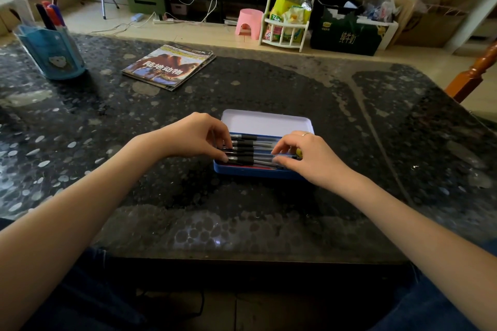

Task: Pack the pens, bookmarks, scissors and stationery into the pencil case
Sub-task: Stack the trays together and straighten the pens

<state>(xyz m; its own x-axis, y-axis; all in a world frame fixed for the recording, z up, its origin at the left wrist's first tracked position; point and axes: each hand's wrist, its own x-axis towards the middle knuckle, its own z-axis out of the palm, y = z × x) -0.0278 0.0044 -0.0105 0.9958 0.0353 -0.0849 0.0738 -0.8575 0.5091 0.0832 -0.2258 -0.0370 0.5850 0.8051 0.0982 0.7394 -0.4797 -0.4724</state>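
One head-worn wide-angle view looks forward and down from above the seated person's lap. It faces across the dark table (269, 209), whose near edge runs low in the frame, toward the floor and shelving beyond. Both forearms reach in from the bottom corners, and straight lines bow toward the frame edges.
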